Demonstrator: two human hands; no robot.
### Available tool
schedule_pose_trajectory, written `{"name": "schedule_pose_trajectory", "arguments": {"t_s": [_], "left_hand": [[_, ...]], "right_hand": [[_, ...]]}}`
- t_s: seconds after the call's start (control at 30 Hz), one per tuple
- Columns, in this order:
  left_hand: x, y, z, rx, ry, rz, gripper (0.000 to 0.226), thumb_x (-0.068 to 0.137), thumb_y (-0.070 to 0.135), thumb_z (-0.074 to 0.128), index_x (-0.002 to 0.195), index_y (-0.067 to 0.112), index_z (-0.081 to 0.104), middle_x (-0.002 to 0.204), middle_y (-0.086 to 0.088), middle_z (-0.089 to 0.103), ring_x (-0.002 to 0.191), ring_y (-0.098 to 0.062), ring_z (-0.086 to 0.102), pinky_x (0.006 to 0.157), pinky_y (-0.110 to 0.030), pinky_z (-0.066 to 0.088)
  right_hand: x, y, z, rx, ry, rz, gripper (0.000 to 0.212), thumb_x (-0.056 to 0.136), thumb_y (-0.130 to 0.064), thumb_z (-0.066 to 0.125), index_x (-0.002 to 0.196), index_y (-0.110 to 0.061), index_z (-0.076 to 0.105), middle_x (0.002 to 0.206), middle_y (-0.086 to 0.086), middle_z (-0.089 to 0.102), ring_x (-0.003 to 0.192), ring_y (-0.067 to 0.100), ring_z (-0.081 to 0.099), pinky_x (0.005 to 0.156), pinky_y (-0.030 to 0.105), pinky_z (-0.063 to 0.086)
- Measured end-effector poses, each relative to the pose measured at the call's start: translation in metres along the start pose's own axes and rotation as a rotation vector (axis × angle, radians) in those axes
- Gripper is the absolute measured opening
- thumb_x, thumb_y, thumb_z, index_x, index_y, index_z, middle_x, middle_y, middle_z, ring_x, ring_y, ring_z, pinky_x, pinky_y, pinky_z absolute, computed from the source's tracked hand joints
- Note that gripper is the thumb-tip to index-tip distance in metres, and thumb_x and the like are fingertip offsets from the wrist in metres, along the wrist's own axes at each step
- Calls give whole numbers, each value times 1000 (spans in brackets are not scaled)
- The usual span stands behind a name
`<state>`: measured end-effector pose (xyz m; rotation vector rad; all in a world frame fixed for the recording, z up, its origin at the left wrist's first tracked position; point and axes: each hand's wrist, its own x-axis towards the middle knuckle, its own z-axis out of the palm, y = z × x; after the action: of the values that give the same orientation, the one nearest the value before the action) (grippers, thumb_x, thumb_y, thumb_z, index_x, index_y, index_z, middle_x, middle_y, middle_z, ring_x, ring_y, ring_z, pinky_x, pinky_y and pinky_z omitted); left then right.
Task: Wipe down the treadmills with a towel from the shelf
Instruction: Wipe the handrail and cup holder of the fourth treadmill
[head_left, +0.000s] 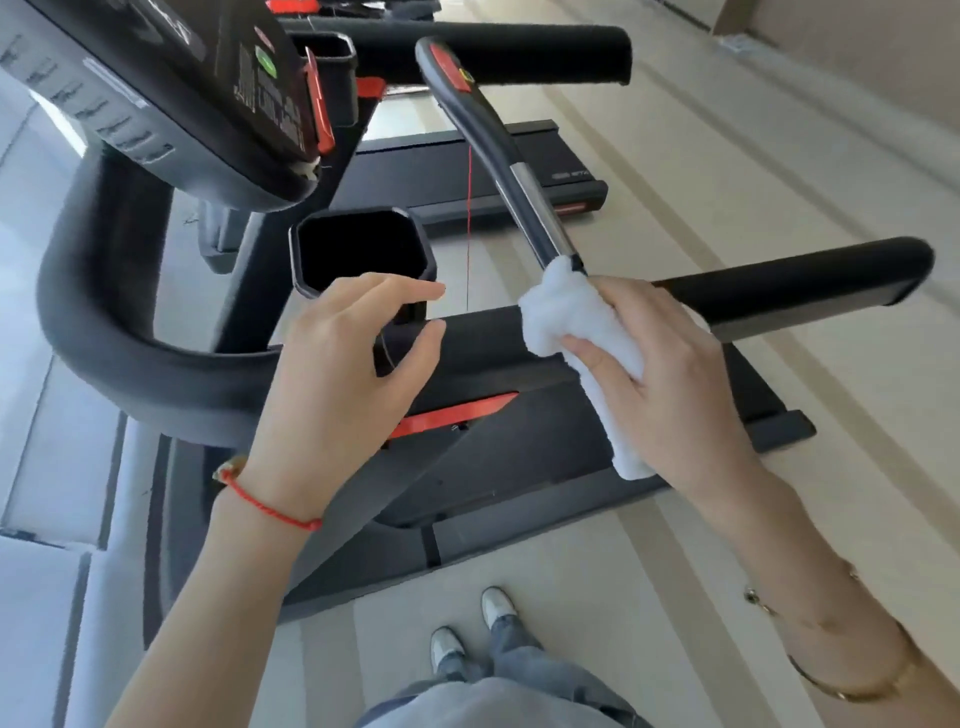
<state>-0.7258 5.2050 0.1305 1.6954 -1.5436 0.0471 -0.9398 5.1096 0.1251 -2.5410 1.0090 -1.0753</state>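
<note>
A black treadmill (171, 364) with red trim fills the left and middle of the head view. My right hand (670, 374) grips a white towel (566, 317) pressed around the lower end of a slanted grey and silver handlebar (524, 187), where it meets the padded side rail (800, 275). One towel end hangs below my palm. My left hand (343, 379) hovers with fingers apart and empty, just in front of the black cup holder (363, 254). The console (171, 93) sits at the upper left.
A second treadmill (467, 171) stands behind, its padded rail (519, 52) across the top. A thin red safety cord (468, 228) hangs between the two. Pale striped floor (727, 182) stretches to the right. My shoes (467, 634) stand beside the deck.
</note>
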Motion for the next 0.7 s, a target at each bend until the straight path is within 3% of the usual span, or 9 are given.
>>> {"name": "schedule_pose_trajectory", "arguments": {"t_s": [0.07, 0.17, 0.3, 0.43, 0.5, 0.57, 0.7], "left_hand": [[-6, 14, 13, -35, -31, 49, 23, 93, 17, 65, 115, 16, 71, 108, 6, 69, 104, -12, 62, 91, -24, 49], [-17, 35, 40, -82, -87, 141, 23, 95, 18, 62, 116, 16, 70, 110, 7, 69, 106, -13, 62, 92, -35, 51], [-31, 65, 82, -147, -198, 208, 21, 95, 19, 61, 115, 17, 70, 108, 11, 67, 92, 1, 56, 82, -19, 48], [-46, 96, 131, -158, -340, 234, 23, 94, 16, 65, 117, 15, 70, 102, 14, 61, 93, -14, 63, 75, -28, 53], [-51, 112, 157, -133, -397, 235, 24, 93, 15, 65, 117, 15, 70, 105, 9, 66, 90, -16, 63, 73, -23, 48], [-54, 128, 185, -118, -442, 242, 24, 93, 15, 66, 117, 15, 70, 107, 5, 69, 86, -17, 63, 75, -23, 46], [-59, 164, 238, -142, -520, 232, 25, 93, 14, 66, 118, 13, 69, 108, 2, 69, 92, -20, 64, 79, -35, 54]], "right_hand": [[-24, 7, -11, -30, 20, 47, 17, 95, -12, 60, 110, -7, 63, 99, 1, 65, 91, 20, 60, 85, 30, 45], [-60, 22, -28, -55, 22, 132, 20, 93, -12, 59, 113, -9, 62, 101, -2, 65, 90, 17, 59, 86, 21, 42], [-108, 49, -46, -116, 0, 283, 18, 95, -18, 56, 112, -11, 60, 100, -4, 63, 88, 17, 55, 89, 4, 26], [-156, 83, -68, -127, 17, 461, 23, 95, -15, 58, 118, -19, 57, 104, -8, 59, 95, 12, 51, 84, 9, 30], [-178, 101, -82, -138, 37, 527, 24, 96, -17, 58, 120, -21, 56, 106, -10, 58, 97, 10, 50, 83, 16, 34], [-199, 121, -98, -150, 38, 585, 25, 97, -18, 56, 121, -20, 56, 105, -13, 56, 98, 8, 50, 84, 18, 35], [-240, 165, -135, -165, 36, 721, 24, 99, -24, 51, 123, -22, 54, 109, -18, 51, 105, 7, 48, 85, 20, 35]]}}
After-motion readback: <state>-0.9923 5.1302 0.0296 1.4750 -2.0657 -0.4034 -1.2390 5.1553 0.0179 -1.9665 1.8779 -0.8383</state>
